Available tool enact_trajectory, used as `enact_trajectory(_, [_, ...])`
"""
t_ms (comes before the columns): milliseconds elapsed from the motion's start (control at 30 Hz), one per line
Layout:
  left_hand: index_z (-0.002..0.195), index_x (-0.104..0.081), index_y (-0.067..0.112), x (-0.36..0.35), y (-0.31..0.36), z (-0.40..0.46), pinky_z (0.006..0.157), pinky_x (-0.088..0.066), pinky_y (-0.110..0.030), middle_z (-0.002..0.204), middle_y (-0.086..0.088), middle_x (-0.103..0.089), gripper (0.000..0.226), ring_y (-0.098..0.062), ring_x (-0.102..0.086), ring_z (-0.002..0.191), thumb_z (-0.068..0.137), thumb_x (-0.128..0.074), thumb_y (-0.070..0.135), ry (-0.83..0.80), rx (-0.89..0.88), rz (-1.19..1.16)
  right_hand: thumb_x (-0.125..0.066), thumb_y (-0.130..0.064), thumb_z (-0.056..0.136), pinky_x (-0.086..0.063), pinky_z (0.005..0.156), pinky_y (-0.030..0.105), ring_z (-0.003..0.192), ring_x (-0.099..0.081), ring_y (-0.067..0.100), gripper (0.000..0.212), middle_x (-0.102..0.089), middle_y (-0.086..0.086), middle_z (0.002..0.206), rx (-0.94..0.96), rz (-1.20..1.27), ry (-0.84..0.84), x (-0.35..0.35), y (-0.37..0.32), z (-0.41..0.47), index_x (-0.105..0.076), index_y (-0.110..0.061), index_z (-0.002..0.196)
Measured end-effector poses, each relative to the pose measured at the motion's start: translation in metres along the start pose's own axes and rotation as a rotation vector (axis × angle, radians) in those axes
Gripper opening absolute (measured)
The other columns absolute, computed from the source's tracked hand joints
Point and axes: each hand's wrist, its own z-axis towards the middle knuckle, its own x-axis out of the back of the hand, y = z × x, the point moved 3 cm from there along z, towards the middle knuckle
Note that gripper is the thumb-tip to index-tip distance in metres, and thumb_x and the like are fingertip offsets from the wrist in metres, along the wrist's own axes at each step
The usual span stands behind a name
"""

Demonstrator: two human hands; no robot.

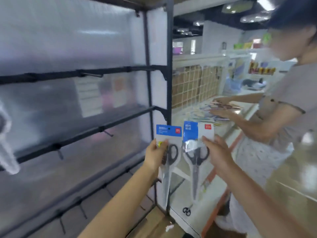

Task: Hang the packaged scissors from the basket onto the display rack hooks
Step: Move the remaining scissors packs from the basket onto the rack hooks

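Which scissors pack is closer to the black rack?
The scissors pack in the left hand, the one with the all-blue top. It is nearer the rack post than the right hand's pack.

both forearms reach up into view from 6 o'clock, bare, angled toward 12. left hand (155, 154) sits just left of centre, wrist straight, fingers and thumb pinching a scissors pack (169, 152) at its upper part. right hand (217, 152) at about 3 o'clock of the left, palm turned leftward, fingers fairly straight, fingertips (205, 140) against a second scissors pack (197, 148). hands apart, level with each other.
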Motion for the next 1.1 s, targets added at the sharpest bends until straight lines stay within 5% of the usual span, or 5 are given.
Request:
enact_trajectory(200, [0.085, -0.057, 0.01, 0.073, -0.03, -0.056, 0.07, -0.04, -0.033, 0.082, -0.014, -0.056, 0.011, -0.023, -0.05, 0.076, 0.093, -0.058, 0.017, 0.262, 0.107, -0.046, -0.056, -0.005, 0.091, -0.049, 0.066, 0.021, 0.076, -0.064, 0.011, 0.012, -0.069, 0.002, 0.088, -0.079, -0.025, -0.264, -0.04, 0.043, -0.053, -0.064, -0.014, 0.093])
enact_trajectory(367, [0.076, -0.056, 0.011, 0.123, -0.014, -0.11, 0.057, -0.045, -0.024, 0.069, -0.005, -0.06, 0.016, -0.016, -0.053, 0.06, 0.092, -0.058, 0.012, 0.494, 0.056, -0.092, -0.056, -0.006, 0.092, -0.047, 0.065, 0.014, 0.08, -0.063, 0.009, 0.011, -0.07, 0.006, 0.096, -0.028, -0.059, -0.474, -0.087, 0.043, -0.084, -0.063, -0.011, 0.097])
enact_trajectory(600, [0.076, -0.056, 0.012, 0.199, 0.053, -0.173, 0.058, -0.05, -0.024, 0.075, -0.003, -0.066, 0.016, -0.015, -0.06, 0.068, 0.091, -0.06, 0.015, 0.735, -0.117, -0.027, -0.053, -0.014, 0.095, -0.041, 0.052, 0.003, 0.076, -0.058, 0.003, 0.009, -0.064, -0.005, 0.087, 0.075, 0.004, -0.712, -0.184, -0.006, -0.139, -0.06, -0.012, 0.099])
enact_trajectory(867, [0.07, -0.053, 0.015, 0.259, 0.147, -0.201, 0.052, -0.051, -0.024, 0.065, 0.001, -0.065, 0.022, -0.013, -0.064, 0.06, 0.092, -0.058, 0.014, 0.763, -0.345, 0.017, -0.053, -0.016, 0.094, -0.046, 0.063, 0.014, 0.079, -0.058, 0.002, 0.008, -0.063, -0.006, 0.091, 0.216, 0.123, -0.848, -0.285, -0.094, -0.173, -0.056, -0.015, 0.102])
enact_trajectory(1100, [0.069, -0.051, 0.014, 0.294, 0.171, -0.194, 0.061, -0.05, -0.027, 0.068, -0.001, -0.062, 0.024, -0.015, -0.06, 0.065, 0.093, -0.057, 0.015, 0.765, -0.375, 0.111, -0.054, -0.011, 0.093, -0.044, 0.058, 0.004, 0.075, -0.056, -0.004, 0.008, -0.062, -0.009, 0.087, 0.301, 0.239, -0.822, -0.332, -0.133, -0.174, -0.057, -0.018, 0.094])
